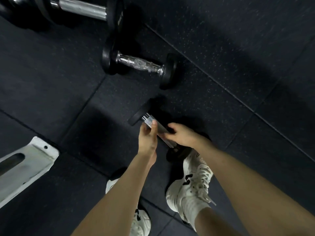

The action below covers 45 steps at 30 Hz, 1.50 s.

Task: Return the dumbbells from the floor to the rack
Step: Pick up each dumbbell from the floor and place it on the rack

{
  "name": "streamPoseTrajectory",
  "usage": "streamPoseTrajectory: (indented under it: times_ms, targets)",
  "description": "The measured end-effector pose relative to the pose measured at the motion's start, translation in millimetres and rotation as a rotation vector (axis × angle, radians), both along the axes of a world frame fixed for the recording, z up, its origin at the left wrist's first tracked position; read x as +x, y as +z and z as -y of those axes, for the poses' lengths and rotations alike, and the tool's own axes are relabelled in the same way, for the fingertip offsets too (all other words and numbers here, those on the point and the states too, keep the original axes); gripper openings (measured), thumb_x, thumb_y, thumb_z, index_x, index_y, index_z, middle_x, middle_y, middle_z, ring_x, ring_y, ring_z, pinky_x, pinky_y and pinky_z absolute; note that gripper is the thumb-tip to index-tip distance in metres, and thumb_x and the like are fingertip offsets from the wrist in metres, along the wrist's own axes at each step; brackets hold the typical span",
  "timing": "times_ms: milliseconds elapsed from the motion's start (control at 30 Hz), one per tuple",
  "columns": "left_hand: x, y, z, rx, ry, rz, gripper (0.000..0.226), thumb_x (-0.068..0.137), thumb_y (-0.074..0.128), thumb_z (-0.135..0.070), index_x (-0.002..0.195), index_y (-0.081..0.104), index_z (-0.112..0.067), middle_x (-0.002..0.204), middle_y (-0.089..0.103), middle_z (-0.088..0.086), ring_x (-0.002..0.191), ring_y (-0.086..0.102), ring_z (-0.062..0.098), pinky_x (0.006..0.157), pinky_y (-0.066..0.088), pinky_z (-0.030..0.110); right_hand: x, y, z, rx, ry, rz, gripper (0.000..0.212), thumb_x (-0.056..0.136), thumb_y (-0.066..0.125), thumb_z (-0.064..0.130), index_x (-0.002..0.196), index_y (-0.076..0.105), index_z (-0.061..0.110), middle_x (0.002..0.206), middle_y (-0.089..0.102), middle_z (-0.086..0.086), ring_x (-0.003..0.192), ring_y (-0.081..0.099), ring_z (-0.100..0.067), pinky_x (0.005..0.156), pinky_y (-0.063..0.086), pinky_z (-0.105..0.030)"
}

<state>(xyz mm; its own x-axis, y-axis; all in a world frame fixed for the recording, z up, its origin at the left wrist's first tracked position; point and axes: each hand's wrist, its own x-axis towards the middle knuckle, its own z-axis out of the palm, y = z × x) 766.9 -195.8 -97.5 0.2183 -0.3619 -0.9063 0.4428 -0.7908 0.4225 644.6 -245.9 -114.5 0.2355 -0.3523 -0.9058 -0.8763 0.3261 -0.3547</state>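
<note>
A black dumbbell with a chrome knurled handle lies on the dark rubber floor just in front of my feet. My left hand curls round the upper part of its handle, thumb on the knurling. My right hand grips the lower part of the same handle, hiding it. The near weight head sits by my right shoe. A second, similar dumbbell lies on the floor further ahead, apart from both hands. No rack shelf is in view.
A larger dumbbell with a thick chrome handle lies at the top left. A white metal frame foot juts in at the left. My white shoes stand below the hands. Dark rubber tiles spread to the right.
</note>
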Motion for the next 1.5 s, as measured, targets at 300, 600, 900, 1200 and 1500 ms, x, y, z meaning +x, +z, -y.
streamPoseTrajectory:
  times_ms: [300, 600, 900, 1200, 1500]
  targets:
    - [6.7, 37.4, 6.0, 0.016, -0.018, 0.01, 0.02, 0.094, 0.05, -0.035, 0.103, 0.063, -0.022, 0.106, 0.069, 0.006, 0.101, 0.065, 0.022, 0.082, 0.051, 0.029, 1.5, 39.2, -17.7, -0.018, -0.1, 0.09, 0.045, 0.086, 0.057, 0.054, 0.056, 0.036, 0.029, 0.057, 0.039, 0.012, 0.053, 0.037, -0.001, 0.052, 0.029, -0.021]
    - [-2.0, 232.2, 47.2, -0.039, -0.151, -0.044, 0.038, 0.09, 0.059, -0.028, 0.12, 0.06, -0.005, 0.106, 0.069, 0.011, 0.101, 0.065, 0.026, 0.092, 0.052, 0.034, -23.0, 228.2, 1.2, -0.044, -0.322, 0.167, 0.059, 0.082, 0.06, 0.056, 0.08, 0.059, -0.003, 0.06, 0.047, -0.002, 0.058, 0.044, -0.016, 0.061, 0.037, -0.034]
    - [-47.6, 511.3, 120.9, -0.181, -0.308, 0.022, 0.03, 0.091, 0.057, -0.029, 0.114, 0.061, -0.009, 0.092, 0.069, 0.001, 0.081, 0.066, 0.013, 0.071, 0.054, 0.021, -62.1, 505.9, 55.5, -0.177, -0.44, 0.261, 0.067, 0.08, 0.055, 0.065, 0.084, 0.063, -0.002, 0.06, 0.049, -0.007, 0.058, 0.044, -0.018, 0.06, 0.036, -0.037]
    - [-124.7, 713.1, 201.2, -0.343, -0.474, 0.097, 0.034, 0.089, 0.059, -0.034, 0.107, 0.063, -0.005, 0.092, 0.069, 0.005, 0.081, 0.067, 0.017, 0.069, 0.053, 0.026, -136.7, 714.5, 115.8, -0.319, -0.636, 0.322, 0.063, 0.085, 0.057, 0.056, 0.093, 0.065, -0.006, 0.081, 0.069, -0.019, 0.069, 0.057, -0.025, 0.07, 0.046, -0.038]
    - [-202.7, 813.3, 337.1, -0.636, -0.676, 0.132, 0.022, 0.089, 0.062, -0.025, 0.092, 0.066, -0.004, 0.07, 0.062, 0.001, 0.064, 0.059, 0.012, 0.055, 0.053, 0.02, -196.0, 800.7, 230.1, -0.524, -0.905, 0.399, 0.054, 0.088, 0.057, 0.049, 0.089, 0.068, -0.003, 0.085, 0.073, -0.022, 0.074, 0.07, -0.031, 0.081, 0.055, -0.047]
